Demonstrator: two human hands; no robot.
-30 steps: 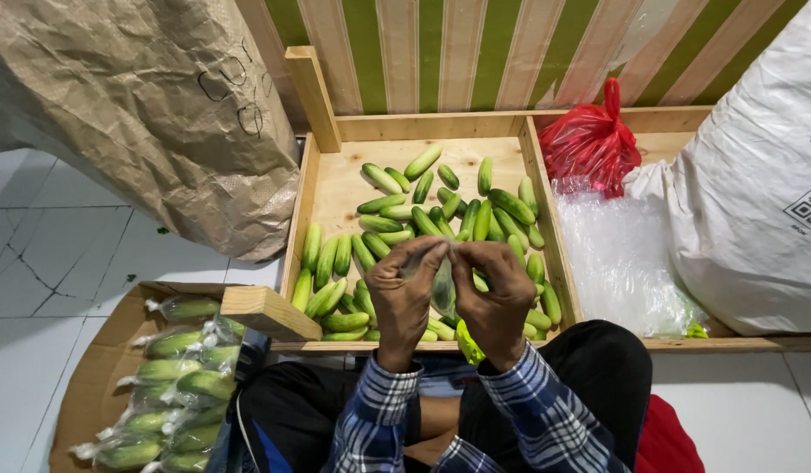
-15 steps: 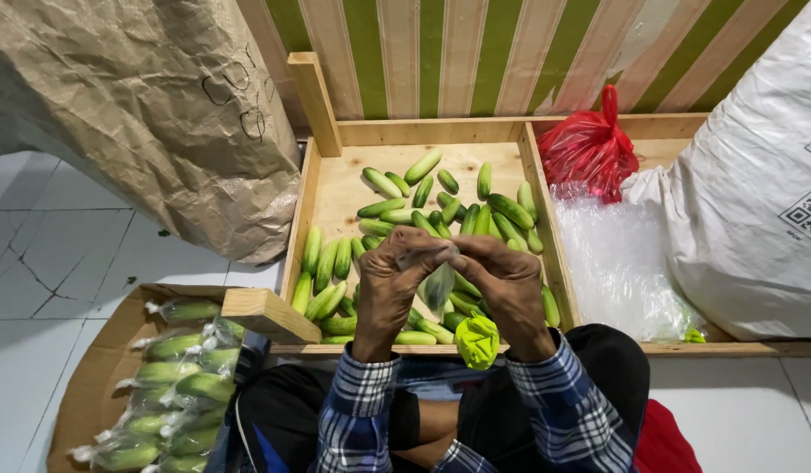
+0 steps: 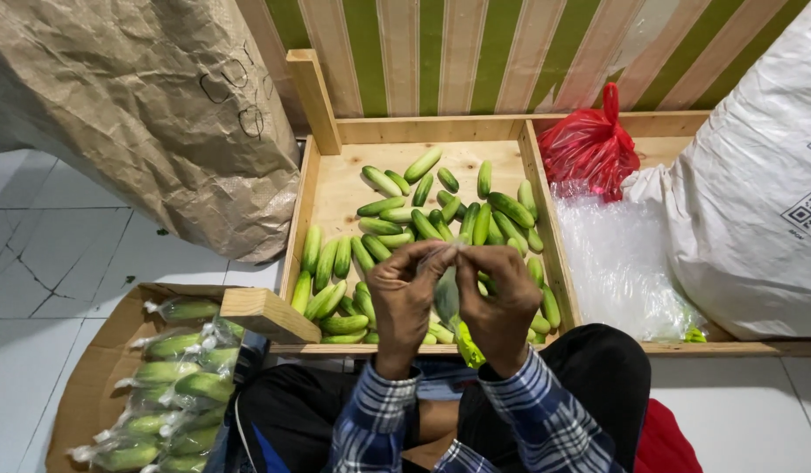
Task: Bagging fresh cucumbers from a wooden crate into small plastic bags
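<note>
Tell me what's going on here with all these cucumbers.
A seated person in a plaid shirt holds a small clear plastic bag with a green cucumber inside between the left hand and right hand, fingers pinching its top. Loose small green cucumbers lie in the shallow wooden tray in front. Already bagged cucumbers fill a brown cardboard box at the person's left.

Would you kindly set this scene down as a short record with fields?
Left hand: left hand pinches the top of a small clear plastic bag holding a green cucumber
Right hand: right hand pinches the same bag top
Behind hands: shallow wooden tray of loose green cucumbers
Lower left: cardboard box of bagged cucumbers
Right: red plastic bag, white woven sack
</note>
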